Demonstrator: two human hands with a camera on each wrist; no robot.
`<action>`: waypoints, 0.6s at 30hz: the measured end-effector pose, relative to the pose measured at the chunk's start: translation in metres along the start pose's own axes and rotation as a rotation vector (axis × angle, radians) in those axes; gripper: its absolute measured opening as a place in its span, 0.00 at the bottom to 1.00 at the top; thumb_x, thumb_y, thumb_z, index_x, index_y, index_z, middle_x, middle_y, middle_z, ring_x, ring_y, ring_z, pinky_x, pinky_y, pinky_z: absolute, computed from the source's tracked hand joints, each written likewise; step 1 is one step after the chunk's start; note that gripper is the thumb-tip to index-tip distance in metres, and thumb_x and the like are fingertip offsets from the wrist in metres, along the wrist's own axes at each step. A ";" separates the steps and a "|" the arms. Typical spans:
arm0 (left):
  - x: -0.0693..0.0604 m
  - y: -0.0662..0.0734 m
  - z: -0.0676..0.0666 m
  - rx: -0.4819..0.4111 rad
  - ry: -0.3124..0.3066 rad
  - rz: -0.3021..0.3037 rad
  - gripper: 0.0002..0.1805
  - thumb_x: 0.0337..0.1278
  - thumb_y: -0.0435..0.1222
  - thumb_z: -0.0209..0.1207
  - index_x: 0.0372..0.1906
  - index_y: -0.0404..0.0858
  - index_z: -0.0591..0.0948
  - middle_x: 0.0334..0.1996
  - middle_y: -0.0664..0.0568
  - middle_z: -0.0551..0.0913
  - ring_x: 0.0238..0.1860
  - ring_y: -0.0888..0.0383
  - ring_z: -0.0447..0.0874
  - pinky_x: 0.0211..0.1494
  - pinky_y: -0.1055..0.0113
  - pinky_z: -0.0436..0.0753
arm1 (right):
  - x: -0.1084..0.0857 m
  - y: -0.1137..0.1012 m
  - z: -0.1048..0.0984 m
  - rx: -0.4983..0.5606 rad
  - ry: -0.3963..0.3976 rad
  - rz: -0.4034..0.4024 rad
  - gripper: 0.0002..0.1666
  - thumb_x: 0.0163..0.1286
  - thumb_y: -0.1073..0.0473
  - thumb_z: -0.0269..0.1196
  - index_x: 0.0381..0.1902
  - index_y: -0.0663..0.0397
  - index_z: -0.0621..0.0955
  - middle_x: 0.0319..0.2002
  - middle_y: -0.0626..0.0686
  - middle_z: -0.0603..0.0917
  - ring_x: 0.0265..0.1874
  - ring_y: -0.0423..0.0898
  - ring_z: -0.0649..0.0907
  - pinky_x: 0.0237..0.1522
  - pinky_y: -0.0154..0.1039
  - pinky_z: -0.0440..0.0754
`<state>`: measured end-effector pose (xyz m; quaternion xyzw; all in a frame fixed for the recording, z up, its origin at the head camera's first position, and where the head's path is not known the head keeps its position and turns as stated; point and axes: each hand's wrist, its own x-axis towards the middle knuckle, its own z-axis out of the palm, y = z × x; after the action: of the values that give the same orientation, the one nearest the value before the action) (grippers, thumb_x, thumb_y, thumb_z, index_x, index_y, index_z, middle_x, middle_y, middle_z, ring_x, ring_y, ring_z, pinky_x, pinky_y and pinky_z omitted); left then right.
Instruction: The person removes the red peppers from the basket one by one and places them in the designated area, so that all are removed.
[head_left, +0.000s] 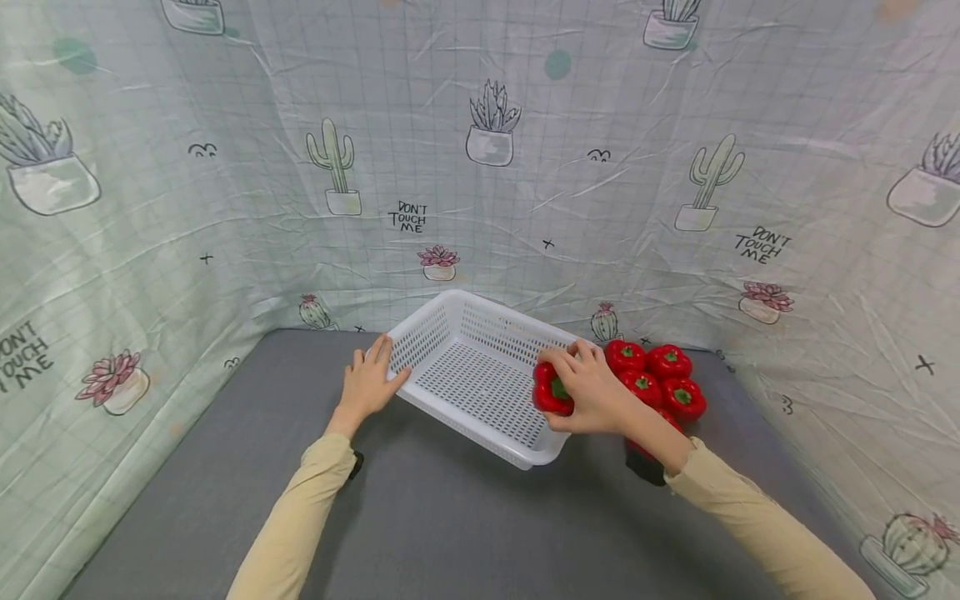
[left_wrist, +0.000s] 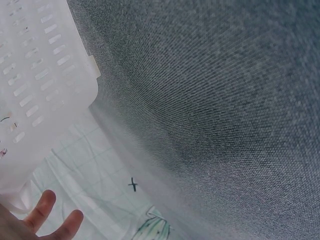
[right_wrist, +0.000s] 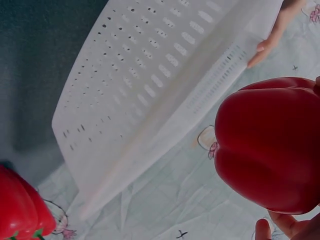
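A white perforated plastic basket [head_left: 480, 392] lies at an angle on the grey table. At its left corner my left hand [head_left: 367, 383] touches the rim, thumb over the near edge. Two slightly spread fingers [left_wrist: 67, 227] of it show beside the basket's slotted wall [left_wrist: 35, 75]. My right hand [head_left: 592, 392] grips a red bell pepper [head_left: 551, 392] over the basket's right end, fingers and thumb around its sides. That pepper [right_wrist: 272, 145] looms large in the right wrist view, its lower side touched by fingertips. No pepper is seen inside the basket.
Several more red bell peppers [head_left: 667, 362] stand grouped right of the basket, some partly hidden by my right forearm. A dark object [head_left: 645, 467] shows beneath that forearm. Printed cloth [head_left: 540, 200] hangs around the back and sides of the grey table [head_left: 450, 533].
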<state>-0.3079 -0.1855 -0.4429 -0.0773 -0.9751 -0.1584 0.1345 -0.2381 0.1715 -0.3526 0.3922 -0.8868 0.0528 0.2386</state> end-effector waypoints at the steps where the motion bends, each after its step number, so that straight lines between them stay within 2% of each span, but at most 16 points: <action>1: 0.000 0.000 0.000 0.001 0.000 0.000 0.40 0.57 0.54 0.47 0.67 0.34 0.54 0.68 0.41 0.53 0.55 0.36 0.60 0.44 0.41 0.66 | -0.002 0.000 -0.001 0.000 0.002 0.007 0.44 0.34 0.45 0.70 0.51 0.49 0.68 0.45 0.50 0.75 0.42 0.48 0.68 0.39 0.45 0.67; 7: 0.002 0.000 0.001 0.003 0.000 -0.001 0.40 0.57 0.54 0.46 0.67 0.35 0.54 0.68 0.42 0.53 0.54 0.36 0.59 0.43 0.41 0.66 | -0.016 0.002 -0.004 0.003 0.031 0.039 0.42 0.36 0.45 0.70 0.52 0.50 0.71 0.50 0.53 0.72 0.44 0.49 0.68 0.40 0.45 0.68; 13: 0.003 -0.001 0.004 0.019 -0.001 -0.009 0.40 0.57 0.56 0.45 0.68 0.35 0.54 0.68 0.42 0.53 0.54 0.37 0.60 0.44 0.42 0.66 | -0.031 0.005 -0.004 0.030 0.086 0.057 0.41 0.35 0.45 0.71 0.51 0.49 0.73 0.47 0.53 0.71 0.41 0.47 0.68 0.36 0.41 0.66; 18: 0.002 0.000 0.003 0.022 0.002 -0.009 0.40 0.57 0.56 0.45 0.67 0.34 0.54 0.68 0.42 0.53 0.53 0.37 0.60 0.43 0.42 0.66 | -0.041 0.008 -0.005 0.041 0.092 0.096 0.44 0.34 0.46 0.72 0.53 0.49 0.73 0.49 0.53 0.72 0.43 0.48 0.68 0.38 0.45 0.68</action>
<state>-0.3109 -0.1847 -0.4454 -0.0715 -0.9770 -0.1482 0.1357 -0.2184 0.2064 -0.3664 0.3512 -0.8914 0.1002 0.2683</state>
